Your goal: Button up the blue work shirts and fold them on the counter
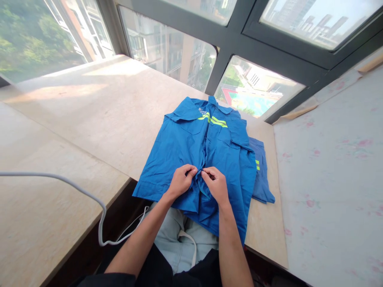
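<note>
A blue work shirt (176, 155) with a yellow-green and grey reflective stripe lies front up, its collar toward the window and its lower hem hanging over the near edge of the sill. Low on the front opening, my left hand (183, 179) pinches one edge of the placket between thumb and fingers. Close against it, my right hand (216, 183) pinches the other edge, the fingertips of both nearly touching. The cloth is bunched up between them. Whether a button is in the fingers is hidden.
Another folded blue garment (263, 171) with a reflective stripe lies partly under the shirt on the right. A white cable (77, 185) loops across the left. Dark window frames (236, 44) stand behind the stone sill (89, 115); a flowered wall (326, 171) bounds the right.
</note>
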A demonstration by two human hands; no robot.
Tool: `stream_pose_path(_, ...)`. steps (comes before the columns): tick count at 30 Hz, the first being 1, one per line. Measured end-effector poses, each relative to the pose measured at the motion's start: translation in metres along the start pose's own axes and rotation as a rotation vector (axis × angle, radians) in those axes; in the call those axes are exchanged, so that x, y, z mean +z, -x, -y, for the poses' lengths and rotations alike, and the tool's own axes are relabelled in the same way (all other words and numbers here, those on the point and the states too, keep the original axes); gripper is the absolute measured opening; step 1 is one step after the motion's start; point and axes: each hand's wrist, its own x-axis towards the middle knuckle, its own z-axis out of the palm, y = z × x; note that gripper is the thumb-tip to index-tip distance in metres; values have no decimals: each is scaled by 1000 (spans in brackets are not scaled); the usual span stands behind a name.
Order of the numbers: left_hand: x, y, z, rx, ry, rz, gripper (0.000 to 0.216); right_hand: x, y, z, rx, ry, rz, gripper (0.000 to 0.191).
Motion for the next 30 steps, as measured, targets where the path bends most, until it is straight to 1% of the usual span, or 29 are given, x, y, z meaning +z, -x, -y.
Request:
stream_pose_path(3, -4, 0, -4, -28, 100, 78, 25, 5, -4, -2, 31, 47, -62, 20)
stream_pose_path(5, -7, 1, -3, -46, 191, 87, 28, 6, -5, -2, 50, 28, -75, 21)
stream_pose_path(7, -11, 4, 0, -115, 322, 51, 32, 3, -3, -2, 75, -40, -82, 21)
stream_pose_path(10, -24, 8, 7, -243, 524, -70, 34, -8, 6, -4, 130, -199, -131, 21)
stream_pose_path(12, -37, 11, 11, -264, 544, -133, 32, -21, 13, -6, 178, -313, -176, 20)
stream_pose_path(13, -45, 13, 11, -251, 503, -131, 30, -28, 16, -8, 200, -353, -190, 20)
stream_pose_path(14, -53, 15, 10, -228, 434, -100, 28, -35, 19, -8, 218, -372, -189, 20)
stream_pose_path(15, -61, 17, 8, -200, 348, -40, 27, -43, 21, -8, 230, -366, -167, 20)
stream_pose_path(16, -69, 19, 5, -170, 254, 42, 26, -50, 22, -7, 237, -335, -118, 20)
stream_pose_path(18, -79, 20, -5, -119, 64, 231, 26, -61, 24, -3, 240, -218, 48, 21)
stream_pose_path(19, -82, 20, -11, -95, -28, 293, 27, -64, 24, 1, 238, -151, 134, 20)
stream_pose_path(20, -83, 19, -16, -69, -112, 315, 27, -65, 23, 5, 232, -91, 193, 18)
stream_pose_path(21, -81, 16, -22, -39, -181, 291, 26, -64, 22, 10, 224, -39, 211, 15)
stream_pose_path(22, -78, 12, -27, -7, -232, 226, 25, -61, 20, 15, 212, 2, 188, 15)
stream_pose_path(24, -67, 0, -34, 60, -293, 65, 24, -49, 12, 25, 162, 61, 73, 21)
stream_pose_path(25, -60, -7, -35, 93, -322, 10, 24, -42, 7, 29, 123, 86, 30, 23)
stream_pose_path(26, -53, -14, -35, 122, -365, -17, 23, -33, 0, 32, 71, 111, 17, 23)
stream_pose_path(27, -46, -20, -34, 144, -424, -20, 22, -25, -7, 34, 6, 137, 37, 24)
stream_pose_path(29, -34, -32, -29, 160, -562, 17, 24, -9, -22, 34, -117, 230, 100, 24)
stream_pose_path(30, -29, -36, -26, 153, -627, 36, 26, -2, -29, 32, -150, 301, 123, 25)
